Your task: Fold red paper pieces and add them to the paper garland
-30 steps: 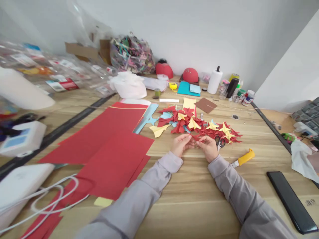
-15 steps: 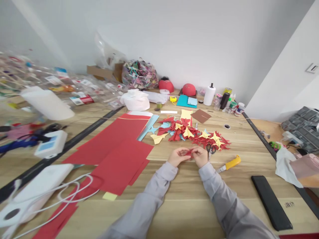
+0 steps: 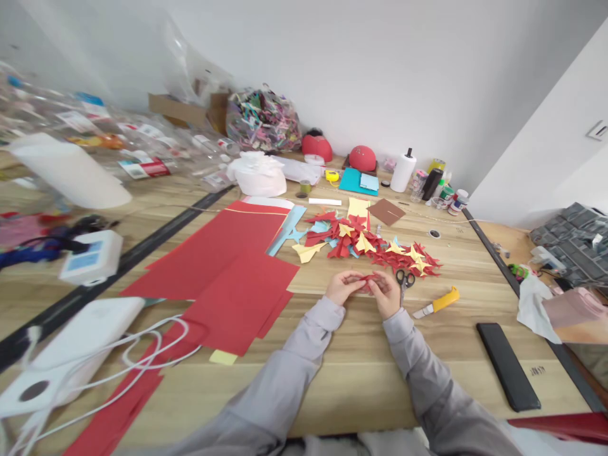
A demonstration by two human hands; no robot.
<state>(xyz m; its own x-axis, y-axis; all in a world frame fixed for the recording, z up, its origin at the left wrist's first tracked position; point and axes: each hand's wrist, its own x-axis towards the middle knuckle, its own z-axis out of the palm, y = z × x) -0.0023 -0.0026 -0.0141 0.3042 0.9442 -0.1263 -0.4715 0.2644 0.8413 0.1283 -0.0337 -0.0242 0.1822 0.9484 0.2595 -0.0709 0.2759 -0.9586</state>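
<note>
Both hands pinch a small piece of red folded paper [image 3: 367, 282] over the middle of the wooden table. My left hand [image 3: 344, 288] grips its left side and my right hand [image 3: 387, 292] its right side, fingertips nearly meeting. Much of the paper is hidden by the fingers. Just beyond lies a heap of folded paper shapes [image 3: 342, 235], mostly red with some yellow and light blue. Black-handled scissors [image 3: 405, 278] lie close to my right hand, and a yellow-handled cutter [image 3: 439, 303] sits further right.
Large red paper sheets [image 3: 242, 297] cover the left of the table, beside a white power strip [image 3: 90, 342] with looped cables. A black phone [image 3: 508, 366] lies at right. Behind stand a white bag [image 3: 259, 175], a brown paper square [image 3: 386, 211] and a white bottle [image 3: 403, 172].
The view has tilted and shifted slightly, so the table items sit a little higher. My fingers have moved slightly on the red paper, and both hands still hold it.
</note>
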